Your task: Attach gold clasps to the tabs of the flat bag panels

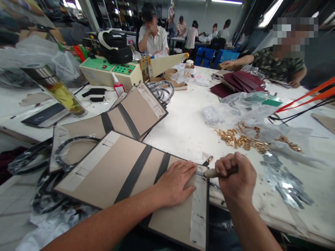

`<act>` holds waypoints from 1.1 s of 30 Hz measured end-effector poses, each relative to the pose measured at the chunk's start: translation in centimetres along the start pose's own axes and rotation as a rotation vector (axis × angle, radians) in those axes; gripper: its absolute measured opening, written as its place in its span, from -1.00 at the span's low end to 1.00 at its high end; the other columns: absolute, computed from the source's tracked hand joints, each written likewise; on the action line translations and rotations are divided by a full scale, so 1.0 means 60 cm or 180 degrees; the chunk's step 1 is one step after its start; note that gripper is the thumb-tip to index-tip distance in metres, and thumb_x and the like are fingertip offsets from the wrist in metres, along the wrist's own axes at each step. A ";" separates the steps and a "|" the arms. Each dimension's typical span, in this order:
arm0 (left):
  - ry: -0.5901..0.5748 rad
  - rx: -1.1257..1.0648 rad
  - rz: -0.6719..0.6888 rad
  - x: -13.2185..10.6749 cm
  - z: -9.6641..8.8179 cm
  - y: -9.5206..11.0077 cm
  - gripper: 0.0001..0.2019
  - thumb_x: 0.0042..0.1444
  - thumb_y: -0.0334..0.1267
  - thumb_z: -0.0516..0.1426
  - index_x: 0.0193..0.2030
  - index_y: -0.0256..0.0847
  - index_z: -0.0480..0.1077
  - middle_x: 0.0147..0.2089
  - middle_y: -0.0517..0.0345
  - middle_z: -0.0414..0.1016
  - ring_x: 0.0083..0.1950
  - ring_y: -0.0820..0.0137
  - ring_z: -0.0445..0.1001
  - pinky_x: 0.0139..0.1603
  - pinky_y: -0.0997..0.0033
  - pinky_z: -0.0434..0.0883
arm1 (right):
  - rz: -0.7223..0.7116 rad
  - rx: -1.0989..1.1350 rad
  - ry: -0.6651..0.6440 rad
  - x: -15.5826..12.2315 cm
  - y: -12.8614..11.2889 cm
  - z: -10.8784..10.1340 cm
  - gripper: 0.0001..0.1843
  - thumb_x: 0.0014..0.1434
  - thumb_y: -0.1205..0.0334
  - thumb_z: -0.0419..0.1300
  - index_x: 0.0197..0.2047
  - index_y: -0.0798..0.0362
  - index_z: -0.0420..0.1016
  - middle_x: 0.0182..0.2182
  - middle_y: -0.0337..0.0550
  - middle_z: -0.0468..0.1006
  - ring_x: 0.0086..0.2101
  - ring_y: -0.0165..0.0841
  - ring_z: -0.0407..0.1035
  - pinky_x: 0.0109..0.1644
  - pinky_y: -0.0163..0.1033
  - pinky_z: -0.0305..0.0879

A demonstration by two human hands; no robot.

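A long folding panel (125,166), beige inside with black edges and black fold strips, lies across the near table edge. My left hand (176,181) rests flat on its right section, fingers stretched toward a white strip (198,212) with black-drawn marks. My right hand (237,174) is closed around the wooden handle of a tool (213,173); its tip is at the strip's far end, by a small metal piece, and the kind of tool is unclear. Just beyond, a small gold-coloured metal fitting (209,159) lies on the table.
Gold metal pieces (235,139) and flat silver plates (285,181) lie to the right. More panels (142,109) and wrapped black cords (39,160) are at left, near a bottle (61,92) and a green-topped machine (110,71). A co-worker (280,64) sits by maroon sheets (237,83).
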State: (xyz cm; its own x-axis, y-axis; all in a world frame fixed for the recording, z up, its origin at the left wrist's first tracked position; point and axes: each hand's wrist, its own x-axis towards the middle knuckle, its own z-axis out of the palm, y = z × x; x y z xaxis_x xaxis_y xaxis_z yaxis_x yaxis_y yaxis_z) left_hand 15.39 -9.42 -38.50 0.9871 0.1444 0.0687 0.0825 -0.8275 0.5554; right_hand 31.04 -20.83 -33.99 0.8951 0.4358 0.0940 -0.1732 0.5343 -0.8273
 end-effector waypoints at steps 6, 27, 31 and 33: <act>0.0020 -0.0028 0.0041 -0.001 0.003 -0.004 -0.32 0.32 -0.11 0.19 0.52 -0.25 0.16 0.56 -0.10 0.19 0.57 0.10 0.13 0.62 -0.06 0.00 | -0.0124 -0.0124 -0.0152 -0.002 0.017 -0.002 -0.58 0.25 0.19 0.31 -0.56 0.03 0.26 -0.64 -0.38 0.20 -0.62 -0.49 0.09 -0.61 -0.36 0.05; 0.0213 0.0007 0.0165 -0.005 0.012 -0.011 -0.32 0.32 -0.08 0.20 0.50 -0.21 0.13 0.54 -0.12 0.21 0.57 0.07 0.12 0.61 -0.05 0.01 | 0.0070 -0.1589 -0.1348 0.001 0.029 0.016 -0.50 0.37 0.05 0.25 -0.58 -0.01 0.28 -0.67 -0.33 0.28 -0.63 -0.44 0.16 -0.55 -0.26 0.08; 0.0292 -0.0100 0.0221 -0.004 0.011 -0.010 -0.33 0.31 -0.11 0.20 0.49 -0.15 0.12 0.53 -0.08 0.22 0.57 0.07 0.12 0.61 -0.07 0.01 | -0.0048 -0.1714 -0.1654 0.004 0.018 0.048 -0.47 0.38 -0.01 0.23 -0.59 -0.02 0.27 -0.66 -0.31 0.29 -0.61 -0.44 0.16 -0.52 -0.25 0.10; 0.0347 -0.0186 0.0257 -0.004 0.011 -0.008 -0.35 0.30 -0.14 0.21 0.47 -0.12 0.13 0.51 -0.06 0.26 0.56 0.07 0.14 0.60 -0.07 0.02 | -0.0151 -0.2003 -0.1815 0.005 0.019 0.058 -0.46 0.37 -0.04 0.23 -0.60 -0.01 0.27 -0.66 -0.31 0.29 -0.59 -0.43 0.15 -0.50 -0.25 0.09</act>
State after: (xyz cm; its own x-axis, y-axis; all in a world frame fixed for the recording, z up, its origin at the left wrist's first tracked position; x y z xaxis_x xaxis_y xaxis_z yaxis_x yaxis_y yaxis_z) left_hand 15.22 -9.40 -39.30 0.9693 0.1394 0.2028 -0.0078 -0.8063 0.5915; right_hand 29.67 -17.61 -32.97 0.5224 0.8117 0.2613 0.2711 0.1325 -0.9534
